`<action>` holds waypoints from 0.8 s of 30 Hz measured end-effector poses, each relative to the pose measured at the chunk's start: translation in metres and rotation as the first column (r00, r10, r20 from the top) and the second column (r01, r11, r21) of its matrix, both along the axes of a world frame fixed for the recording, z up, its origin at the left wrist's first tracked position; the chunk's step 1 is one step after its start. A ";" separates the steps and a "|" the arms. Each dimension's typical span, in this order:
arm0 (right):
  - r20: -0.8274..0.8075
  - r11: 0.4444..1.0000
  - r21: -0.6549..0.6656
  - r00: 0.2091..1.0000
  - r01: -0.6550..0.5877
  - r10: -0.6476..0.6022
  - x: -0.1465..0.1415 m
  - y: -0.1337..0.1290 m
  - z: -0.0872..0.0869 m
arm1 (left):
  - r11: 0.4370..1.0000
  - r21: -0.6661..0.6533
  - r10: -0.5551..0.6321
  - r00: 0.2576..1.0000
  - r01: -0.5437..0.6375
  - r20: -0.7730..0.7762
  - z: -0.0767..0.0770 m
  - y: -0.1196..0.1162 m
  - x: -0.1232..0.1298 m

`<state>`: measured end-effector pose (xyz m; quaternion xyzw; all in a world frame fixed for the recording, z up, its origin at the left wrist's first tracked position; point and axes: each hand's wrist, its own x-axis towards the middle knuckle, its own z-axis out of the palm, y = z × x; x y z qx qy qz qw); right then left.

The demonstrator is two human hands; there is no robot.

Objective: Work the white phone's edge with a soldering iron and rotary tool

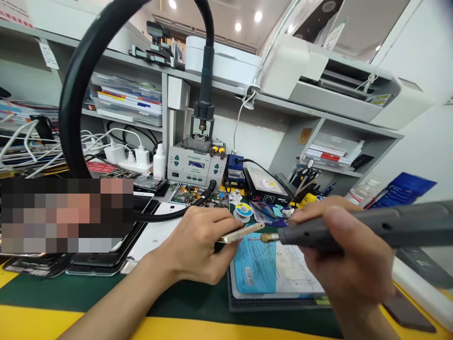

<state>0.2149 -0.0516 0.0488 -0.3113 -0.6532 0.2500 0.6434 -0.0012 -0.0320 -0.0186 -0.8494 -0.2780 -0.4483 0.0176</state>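
My left hand point(201, 241) is closed around a thin gold-edged phone point(244, 232), held tilted above the work surface with its edge toward me. In my right hand point(348, 264), slightly blurred, is a dark grey electric screwdriver point(410, 224). Its brass-coloured tip points left at the phone's end; I cannot tell whether they touch. Below both hands lies a blue and white printed packet point(256, 264) on a dark ridged tray point(269, 304). A white phone or back panel point(155, 238) rests left of my left wrist.
A thick black hose point(71, 104) loops from the hot-air station point(196, 165) across the left side. Behind the hands are a solder spool point(243, 211), a tray of circuit boards point(187, 194) and a heating plate point(265, 186). Another phone point(408, 309) lies at lower right. The far left is pixelated.
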 end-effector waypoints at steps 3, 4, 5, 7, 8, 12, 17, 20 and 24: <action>-0.102 0.994 -0.087 0.993 -0.068 0.059 0.007 0.014 -0.003 | 1.000 -0.018 0.004 1.000 -0.004 0.027 -0.003 0.003 -0.001; -0.119 0.991 -0.106 0.990 -0.083 0.070 0.008 0.018 -0.004 | 1.000 -0.022 0.010 0.999 -0.009 0.035 -0.004 0.004 -0.001; -0.142 0.987 -0.125 0.987 -0.097 0.079 0.007 0.021 -0.004 | 1.000 -0.026 0.016 0.999 -0.015 0.041 -0.004 0.004 -0.002; -0.195 0.979 -0.160 0.976 -0.130 0.097 0.006 0.025 -0.005 | 0.999 -0.031 0.029 0.998 -0.028 0.048 -0.005 0.005 -0.002; -0.225 0.974 -0.175 0.969 -0.146 0.105 0.005 0.026 -0.005 | 0.999 -0.031 0.037 0.998 -0.035 0.051 -0.004 0.005 -0.002; -0.312 0.961 -0.209 0.944 -0.181 0.109 0.000 0.035 -0.009 | 0.997 -0.059 0.055 0.996 -0.051 0.067 -0.001 0.004 -0.002; -0.361 0.956 -0.234 0.929 -0.177 0.084 -0.002 0.050 -0.016 | 0.982 -0.142 0.139 0.986 -0.125 0.091 0.003 0.003 0.000; -0.361 0.952 -0.252 0.930 -0.175 0.076 -0.002 0.053 -0.018 | 0.970 -0.162 0.202 0.973 -0.183 0.108 0.003 0.003 0.001; -0.313 0.947 -0.254 0.943 -0.197 0.112 -0.001 0.047 -0.016 | 0.964 -0.179 0.219 0.969 -0.198 0.111 0.001 0.005 0.001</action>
